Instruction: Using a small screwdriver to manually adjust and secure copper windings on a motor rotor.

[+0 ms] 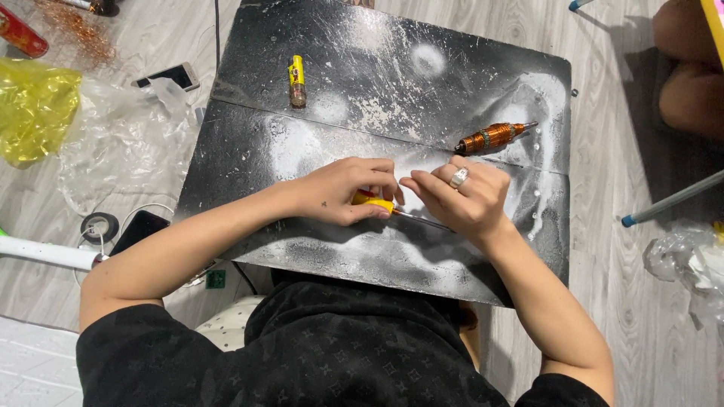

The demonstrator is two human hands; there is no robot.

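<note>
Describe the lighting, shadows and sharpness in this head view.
Head view: even, soft light; the black board shows pale sprayed patches, not glare; left hand and right hand cast only faint shadows; a darker shadow lies on the floor upper right; focus is sharp throughout.

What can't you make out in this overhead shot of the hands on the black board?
- Screwdriver, head view: the left hand hides most of the handle; the right hand covers the tip.
- Whatever the right hand's fingers pinch: hidden under the fingers.
- Person at the top right: cut off by the frame edge.
</note>
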